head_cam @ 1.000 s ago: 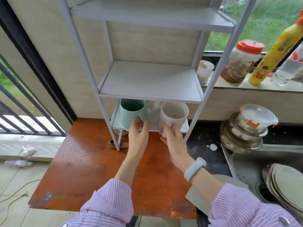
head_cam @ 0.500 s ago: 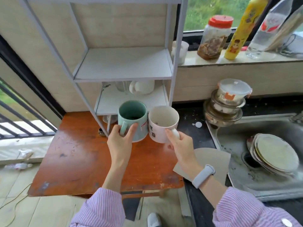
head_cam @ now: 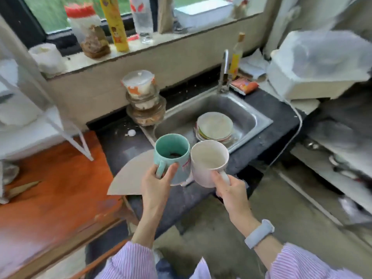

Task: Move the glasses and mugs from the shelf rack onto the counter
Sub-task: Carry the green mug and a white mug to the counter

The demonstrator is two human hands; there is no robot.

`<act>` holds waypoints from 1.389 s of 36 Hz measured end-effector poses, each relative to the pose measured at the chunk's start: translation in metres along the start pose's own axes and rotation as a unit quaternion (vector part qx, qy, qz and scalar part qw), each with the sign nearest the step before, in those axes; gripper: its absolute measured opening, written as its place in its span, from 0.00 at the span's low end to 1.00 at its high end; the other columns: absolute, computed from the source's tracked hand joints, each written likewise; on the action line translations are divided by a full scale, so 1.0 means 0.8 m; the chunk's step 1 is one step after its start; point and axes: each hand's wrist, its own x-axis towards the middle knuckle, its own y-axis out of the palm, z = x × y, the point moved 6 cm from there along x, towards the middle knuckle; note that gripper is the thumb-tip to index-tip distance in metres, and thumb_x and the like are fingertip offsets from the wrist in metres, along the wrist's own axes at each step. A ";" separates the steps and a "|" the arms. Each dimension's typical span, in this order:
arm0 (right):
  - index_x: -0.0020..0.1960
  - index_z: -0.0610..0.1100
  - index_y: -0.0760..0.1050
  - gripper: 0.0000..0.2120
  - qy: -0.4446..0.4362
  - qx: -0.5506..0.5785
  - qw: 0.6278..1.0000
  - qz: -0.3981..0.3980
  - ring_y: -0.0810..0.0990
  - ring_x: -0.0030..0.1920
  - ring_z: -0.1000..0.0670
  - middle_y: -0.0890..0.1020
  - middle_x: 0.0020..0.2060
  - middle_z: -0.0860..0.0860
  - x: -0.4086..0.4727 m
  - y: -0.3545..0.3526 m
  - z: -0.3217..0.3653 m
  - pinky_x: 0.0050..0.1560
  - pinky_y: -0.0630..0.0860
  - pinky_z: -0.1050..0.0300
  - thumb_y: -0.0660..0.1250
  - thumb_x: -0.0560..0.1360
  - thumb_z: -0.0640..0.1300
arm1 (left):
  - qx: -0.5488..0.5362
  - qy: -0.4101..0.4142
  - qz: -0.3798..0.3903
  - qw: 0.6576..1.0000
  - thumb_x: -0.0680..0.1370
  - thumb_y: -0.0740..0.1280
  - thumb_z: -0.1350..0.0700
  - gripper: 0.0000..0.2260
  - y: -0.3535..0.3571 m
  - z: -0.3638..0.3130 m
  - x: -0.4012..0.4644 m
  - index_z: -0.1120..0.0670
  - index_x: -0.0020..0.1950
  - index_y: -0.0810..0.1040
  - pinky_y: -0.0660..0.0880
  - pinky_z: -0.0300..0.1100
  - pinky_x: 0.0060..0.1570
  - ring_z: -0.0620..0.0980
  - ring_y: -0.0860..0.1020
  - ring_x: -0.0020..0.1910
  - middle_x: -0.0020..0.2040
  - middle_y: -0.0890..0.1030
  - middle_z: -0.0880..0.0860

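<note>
- Leftmost: white metal shelf rack (head_cam: 66,125), thin angular legs, blurred; it stands on an orange-brown wooden table (head_cam: 54,190) with a scuffed, worn surface.
- Window ledge behind: squat white cup (head_cam: 47,57), clear jar with red lid (head_cam: 88,31), tall yellow bottle (head_cam: 114,23), clear plastic bottle (head_cam: 142,19).
- Dark speckled counter (head_cam: 124,146) right of the table; a flat beige fan-shaped board (head_cam: 132,176) lies on it, overhanging the front edge.
- Stack of round glass bowls (head_cam: 146,109) topped by a lidded plastic tub, at the counter's back, just beside the sink.
- Left hand (head_cam: 159,188): fingers curled through and around the handle of the teal mug (head_cam: 172,156), thumb pressed on the mug wall. Mug is glazed ceramic, cylindrical, dark residue at the bottom; held upright in the air above the counter's front part.
- White mug (head_cam: 208,163): smooth, rounded, pale inside; its rim touches the teal mug's side. Held in the air over the counter edge, near the sink corner.
- Right hand (head_cam: 231,190): fingers closed around the white mug's handle; pale band on the wrist. Striped pink-white sleeves on both arms.
- Stainless steel sink (head_cam: 251,117), rectangular, holding a stack of round plates (head_cam: 215,127); chrome tap (head_cam: 225,71) behind.
- Far right: white plastic-covered box (head_cam: 322,67), blurred.
</note>
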 end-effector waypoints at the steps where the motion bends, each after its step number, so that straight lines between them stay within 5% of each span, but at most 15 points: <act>1: 0.21 0.47 0.64 0.23 0.010 0.001 1.000 -0.023 0.62 0.26 0.52 0.65 0.17 0.56 0.000 -0.034 -0.006 0.29 0.61 0.58 0.69 0.71 0.50 | 0.003 -0.002 0.021 1.000 0.72 0.71 0.52 0.15 0.032 -0.006 -0.009 0.49 0.29 0.69 0.64 0.28 0.25 0.34 0.69 0.24 0.23 0.73 0.44; 6: 0.25 0.43 0.62 0.23 0.026 0.015 0.987 -0.160 0.60 0.29 0.47 0.63 0.24 0.45 -0.003 -0.198 -0.022 0.31 0.57 0.53 0.69 0.70 0.49 | -0.013 0.021 0.124 0.992 0.70 0.72 0.49 0.18 0.185 -0.048 -0.057 0.48 0.27 0.65 0.64 0.30 0.25 0.36 0.67 0.24 0.23 0.72 0.38; 10: 0.26 0.43 0.62 0.21 0.025 0.008 0.968 -0.250 0.60 0.24 0.55 0.64 0.23 0.48 -0.012 -0.314 -0.030 0.23 0.55 0.64 0.68 0.72 0.49 | -0.027 0.046 0.235 0.971 0.69 0.72 0.46 0.15 0.304 -0.091 -0.093 0.47 0.28 0.70 0.63 0.31 0.25 0.37 0.69 0.25 0.25 0.74 0.39; 15: 0.27 0.43 0.63 0.21 0.024 0.041 0.925 -0.376 0.59 0.25 0.54 0.63 0.23 0.49 -0.028 -0.439 -0.039 0.25 0.56 0.62 0.69 0.71 0.48 | -0.045 0.073 0.343 0.935 0.69 0.71 0.45 0.21 0.445 -0.144 -0.148 0.58 0.31 0.66 0.62 0.31 0.24 0.40 0.64 0.25 0.26 0.67 0.45; 25: 0.24 0.46 0.62 0.22 0.050 0.078 0.845 -0.527 0.60 0.24 0.54 0.63 0.19 0.55 -0.008 -0.649 -0.071 0.26 0.58 0.61 0.70 0.71 0.46 | -0.054 0.108 0.501 0.857 0.69 0.71 0.46 0.22 0.703 -0.219 -0.241 0.61 0.33 0.67 0.63 0.43 0.30 0.45 0.64 0.28 0.27 0.68 0.48; 29: 0.28 0.44 0.64 0.18 0.062 0.078 0.821 -0.562 0.61 0.29 0.50 0.63 0.25 0.48 0.026 -0.724 -0.071 0.29 0.58 0.58 0.68 0.72 0.42 | -0.057 0.107 0.543 0.831 0.71 0.71 0.49 0.19 0.799 -0.249 -0.258 0.63 0.34 0.69 0.64 0.44 0.32 0.48 0.64 0.30 0.29 0.69 0.52; 33: 0.25 0.47 0.61 0.21 0.073 0.081 0.804 -0.584 0.60 0.25 0.53 0.63 0.20 0.55 0.061 -0.793 -0.073 0.25 0.57 0.62 0.67 0.72 0.41 | -0.056 0.107 0.576 0.808 0.71 0.71 0.53 0.16 0.880 -0.281 -0.270 0.64 0.36 0.71 0.65 0.44 0.33 0.49 0.67 0.32 0.31 0.72 0.55; 40: 0.23 0.48 0.64 0.18 0.071 0.126 0.782 -0.607 0.61 0.24 0.54 0.64 0.18 0.56 0.101 -0.902 -0.085 0.32 0.59 0.55 0.67 0.68 0.43 | -0.044 0.101 0.639 0.761 0.72 0.71 0.54 0.12 1.004 -0.326 -0.305 0.62 0.38 0.74 0.70 0.46 0.33 0.50 0.71 0.33 0.33 0.76 0.55; 44: 0.22 0.48 0.63 0.16 0.079 0.117 0.786 -0.602 0.60 0.24 0.54 0.64 0.18 0.56 0.126 -0.967 -0.097 0.31 0.59 0.57 0.65 0.65 0.47 | -0.035 0.090 0.650 0.753 0.72 0.71 0.55 0.12 1.076 -0.338 -0.331 0.64 0.39 0.74 0.72 0.46 0.34 0.50 0.72 0.34 0.35 0.77 0.58; 50: 0.22 0.50 0.71 0.21 0.086 0.102 0.810 -0.571 0.66 0.22 0.59 0.70 0.17 0.58 0.183 -1.078 -0.136 0.23 0.62 0.70 0.64 0.73 0.41 | -0.002 0.056 0.644 0.763 0.71 0.71 0.53 0.13 1.194 -0.334 -0.360 0.62 0.40 0.74 0.74 0.46 0.33 0.49 0.73 0.33 0.35 0.78 0.56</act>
